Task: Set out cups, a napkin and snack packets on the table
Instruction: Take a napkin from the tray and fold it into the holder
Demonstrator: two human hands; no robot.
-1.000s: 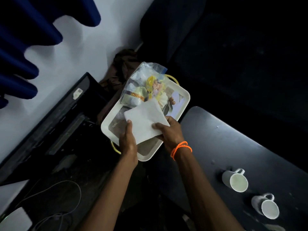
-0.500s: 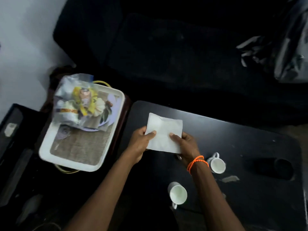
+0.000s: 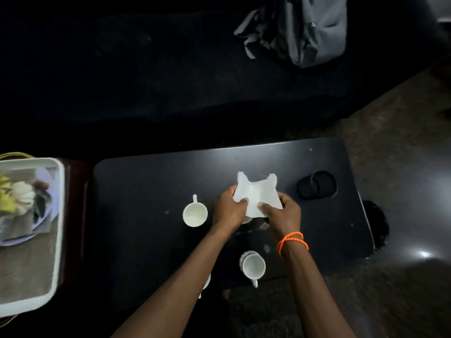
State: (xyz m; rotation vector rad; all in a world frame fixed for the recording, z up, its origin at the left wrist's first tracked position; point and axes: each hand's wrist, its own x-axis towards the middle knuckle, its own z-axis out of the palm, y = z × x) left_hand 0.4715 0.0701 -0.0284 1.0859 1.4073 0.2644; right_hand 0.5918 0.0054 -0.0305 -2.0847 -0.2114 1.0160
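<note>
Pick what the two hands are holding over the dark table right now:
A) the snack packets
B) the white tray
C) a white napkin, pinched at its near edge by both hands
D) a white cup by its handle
C: the left hand and right hand both pinch the white napkin above the table.

Bare forearms; orange bracelet point(image 3: 292, 241), seemingly looped twice, on right wrist.

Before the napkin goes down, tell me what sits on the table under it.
Both the left hand and right hand pinch the napkin above the table. A cup peeks out just beneath its near edge; farther back looks bare.
</note>
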